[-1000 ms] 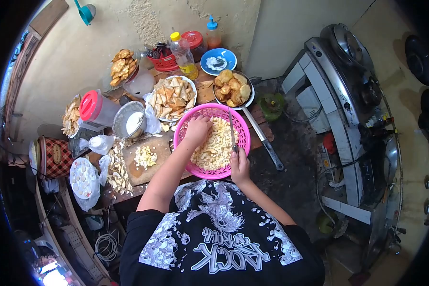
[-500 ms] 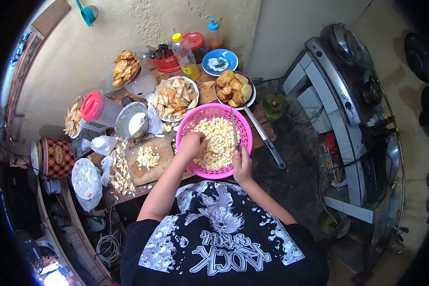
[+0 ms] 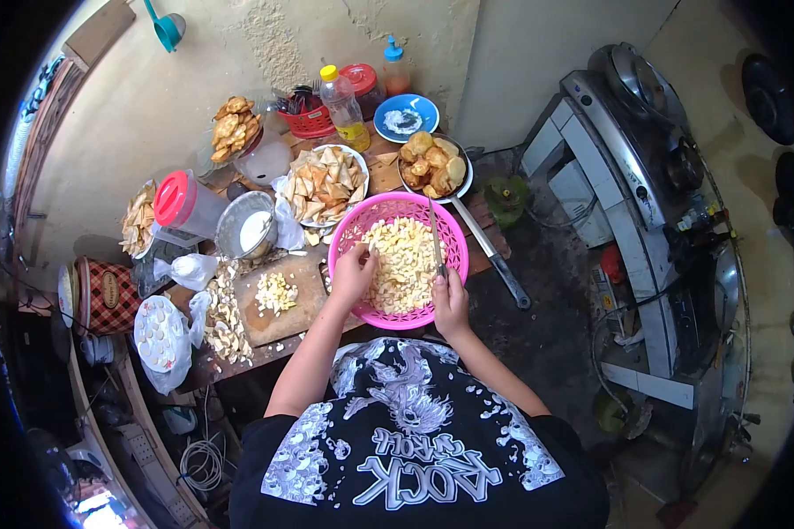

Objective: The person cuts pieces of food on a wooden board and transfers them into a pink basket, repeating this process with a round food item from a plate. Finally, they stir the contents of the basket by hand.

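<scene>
While the right hand (image 3: 451, 304) holds a knife (image 3: 437, 236) at four o'clock on the pink basket (image 3: 397, 324), the left hand (image 3: 355, 273), contents unclear, seemingly sifts the diced pieces (image 3: 403, 264) inside from nine; next calls for blade clearance.

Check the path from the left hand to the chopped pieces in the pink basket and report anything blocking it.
Nothing visible blocks it: the left hand is at the left edge of the chopped pieces in the pink basket. The knife in the right hand is over their right side.
</scene>
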`<state>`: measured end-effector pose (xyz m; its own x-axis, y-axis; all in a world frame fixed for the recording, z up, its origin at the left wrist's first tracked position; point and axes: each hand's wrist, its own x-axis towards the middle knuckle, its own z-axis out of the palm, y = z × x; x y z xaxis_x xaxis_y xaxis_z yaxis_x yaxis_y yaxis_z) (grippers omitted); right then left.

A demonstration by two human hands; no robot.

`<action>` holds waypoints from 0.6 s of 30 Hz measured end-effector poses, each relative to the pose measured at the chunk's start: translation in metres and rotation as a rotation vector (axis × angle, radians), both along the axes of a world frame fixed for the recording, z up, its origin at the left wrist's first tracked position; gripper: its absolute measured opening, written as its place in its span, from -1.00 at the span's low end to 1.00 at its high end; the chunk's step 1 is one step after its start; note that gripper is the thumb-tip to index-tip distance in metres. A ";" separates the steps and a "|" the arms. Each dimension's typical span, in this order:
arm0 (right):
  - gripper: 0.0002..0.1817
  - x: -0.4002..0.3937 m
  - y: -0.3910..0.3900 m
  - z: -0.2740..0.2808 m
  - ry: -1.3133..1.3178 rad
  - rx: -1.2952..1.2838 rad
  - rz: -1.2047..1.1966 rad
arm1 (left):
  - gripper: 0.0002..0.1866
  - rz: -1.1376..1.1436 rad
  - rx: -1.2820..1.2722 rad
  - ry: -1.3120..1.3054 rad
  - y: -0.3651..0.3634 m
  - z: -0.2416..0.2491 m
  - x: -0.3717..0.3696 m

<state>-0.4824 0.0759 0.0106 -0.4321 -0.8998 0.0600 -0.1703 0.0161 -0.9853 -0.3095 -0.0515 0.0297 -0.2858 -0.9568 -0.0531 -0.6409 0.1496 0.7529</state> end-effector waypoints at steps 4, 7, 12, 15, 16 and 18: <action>-0.77 0.002 -0.004 0.000 -0.014 -0.061 -0.020 | -0.81 0.107 0.059 0.244 0.002 -0.007 0.006; -0.76 0.003 -0.003 -0.001 -0.043 -0.024 -0.029 | -0.80 0.190 0.265 0.552 0.003 -0.007 0.009; -0.77 0.005 -0.006 0.000 -0.308 -0.012 -0.091 | -0.76 0.222 0.328 0.668 0.006 0.006 0.026; -0.78 0.012 -0.010 0.010 -0.479 -0.023 -0.092 | -0.76 0.278 0.284 0.740 0.007 0.012 0.050; -0.78 0.017 -0.010 0.016 -0.497 -0.005 -0.075 | -0.75 0.290 0.265 0.758 0.006 0.012 0.063; -0.77 0.033 -0.011 0.026 -0.557 0.053 -0.014 | -0.75 0.374 0.203 0.778 0.005 0.009 0.092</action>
<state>-0.4497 0.0648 0.0361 -0.3976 -0.8892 -0.2261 0.3763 0.0667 -0.9241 -0.2175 -0.0468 0.0383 0.0182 -0.9880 -0.1534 0.0834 -0.1514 0.9850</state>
